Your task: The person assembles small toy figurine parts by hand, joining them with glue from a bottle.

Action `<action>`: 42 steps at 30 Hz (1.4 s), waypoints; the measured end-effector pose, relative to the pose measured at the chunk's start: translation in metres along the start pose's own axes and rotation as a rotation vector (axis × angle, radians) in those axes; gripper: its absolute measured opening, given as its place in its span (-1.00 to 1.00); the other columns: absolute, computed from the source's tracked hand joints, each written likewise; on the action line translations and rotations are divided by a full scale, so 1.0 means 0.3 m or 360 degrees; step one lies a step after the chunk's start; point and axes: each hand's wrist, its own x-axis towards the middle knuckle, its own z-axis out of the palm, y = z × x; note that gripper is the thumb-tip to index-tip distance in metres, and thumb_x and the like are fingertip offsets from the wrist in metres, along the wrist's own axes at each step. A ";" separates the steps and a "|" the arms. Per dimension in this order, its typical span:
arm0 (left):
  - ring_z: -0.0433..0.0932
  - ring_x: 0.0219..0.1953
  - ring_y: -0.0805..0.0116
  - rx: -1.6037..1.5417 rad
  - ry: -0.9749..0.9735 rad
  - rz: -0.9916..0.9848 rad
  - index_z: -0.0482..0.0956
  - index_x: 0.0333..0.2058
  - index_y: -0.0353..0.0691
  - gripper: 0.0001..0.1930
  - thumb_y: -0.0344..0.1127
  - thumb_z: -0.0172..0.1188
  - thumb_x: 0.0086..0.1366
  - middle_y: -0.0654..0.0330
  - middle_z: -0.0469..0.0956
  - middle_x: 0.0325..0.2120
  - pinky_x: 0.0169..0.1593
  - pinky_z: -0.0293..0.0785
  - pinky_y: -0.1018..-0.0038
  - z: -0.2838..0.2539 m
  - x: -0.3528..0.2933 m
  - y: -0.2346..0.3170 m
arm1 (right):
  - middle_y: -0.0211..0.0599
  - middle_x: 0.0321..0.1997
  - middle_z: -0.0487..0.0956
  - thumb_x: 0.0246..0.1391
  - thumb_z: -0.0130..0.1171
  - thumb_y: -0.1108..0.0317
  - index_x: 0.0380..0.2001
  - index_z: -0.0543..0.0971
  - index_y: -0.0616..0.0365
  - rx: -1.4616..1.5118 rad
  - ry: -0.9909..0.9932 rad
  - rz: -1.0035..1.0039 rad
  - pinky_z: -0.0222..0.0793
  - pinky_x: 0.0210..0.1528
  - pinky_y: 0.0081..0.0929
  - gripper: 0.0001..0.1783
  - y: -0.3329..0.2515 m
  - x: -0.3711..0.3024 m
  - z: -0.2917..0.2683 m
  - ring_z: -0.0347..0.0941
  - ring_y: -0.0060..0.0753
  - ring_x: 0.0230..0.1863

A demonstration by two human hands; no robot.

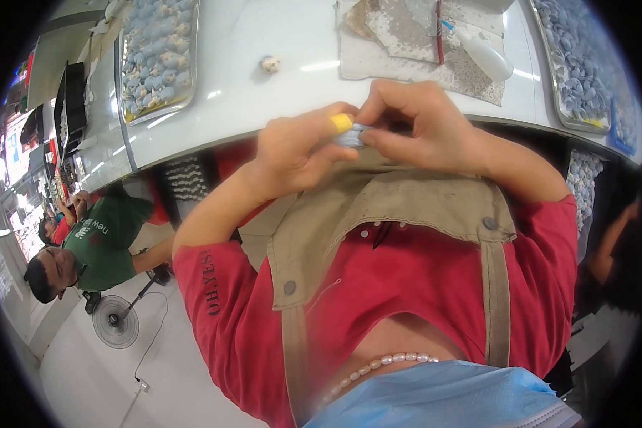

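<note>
Just above the near edge of the white table (264, 100), a small light-blue piece (349, 137) sits between my two hands. My left hand (292, 150) is closed around one side of it, with a yellow cover on one fingertip. Thumb and fingers of my right hand (424, 125) pinch the piece from the other side. Fingers hide much of it, so its exact kind does not show. A similar small pale figure (269, 64) with beige and blue parts lies alone on the table, beyond my left hand.
A tray (161, 112) of many blue-and-beige pieces stands at left, another tray (583, 126) of blue-grey pieces at right. Stained sheets (406, 60) carry a white squeeze bottle (485, 55) and a thin red stick (439, 36). A person in green (103, 242) and a fan (115, 321) are at left.
</note>
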 end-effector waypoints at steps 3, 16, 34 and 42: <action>0.56 -0.41 0.25 -0.0104 0.0072 -0.0110 0.44 -0.19 -0.30 -0.62 -0.40 0.31 -0.01 0.05 0.55 -0.30 -0.32 0.48 0.53 0.007 -0.021 -0.011 | -0.36 -0.34 0.49 -0.03 0.08 0.59 -0.35 0.43 0.30 0.0137 0.0007 0.0101 0.35 -0.22 -0.69 -0.88 -0.021 0.006 -0.002 0.39 -0.69 -0.29; 0.42 -0.08 0.37 -0.1307 0.0620 -0.0830 0.25 0.04 -0.34 -0.63 -0.55 -0.08 0.23 0.05 0.34 0.01 -0.06 0.41 0.47 0.014 0.029 0.074 | -0.31 -0.18 0.46 -0.05 0.15 0.58 -0.11 0.36 0.28 0.0407 0.0454 -0.0232 0.33 -0.10 -0.61 -0.62 -0.009 0.024 0.089 0.38 -0.60 -0.21; 0.38 -0.03 0.36 -0.1437 0.0835 -0.0952 0.26 0.01 -0.42 -0.61 -0.60 -0.10 0.15 0.04 0.37 -0.05 0.03 0.33 0.46 0.082 0.051 0.093 | -0.25 -0.32 0.54 -0.22 0.28 0.56 -0.10 0.43 0.17 -0.0120 0.0863 -0.0611 0.44 -0.29 -0.56 -0.50 0.059 0.037 0.135 0.50 -0.45 -0.37; 0.47 -0.12 0.29 -0.1275 0.0794 -0.0893 0.27 -0.01 -0.44 -0.61 -0.58 -0.11 0.13 -0.05 0.44 -0.13 -0.04 0.44 0.39 0.077 0.038 0.062 | -0.19 -0.27 0.53 -0.25 0.30 0.54 -0.12 0.44 0.17 -0.0485 0.0883 -0.0675 0.47 -0.33 -0.53 -0.49 0.048 0.032 0.146 0.51 -0.36 -0.37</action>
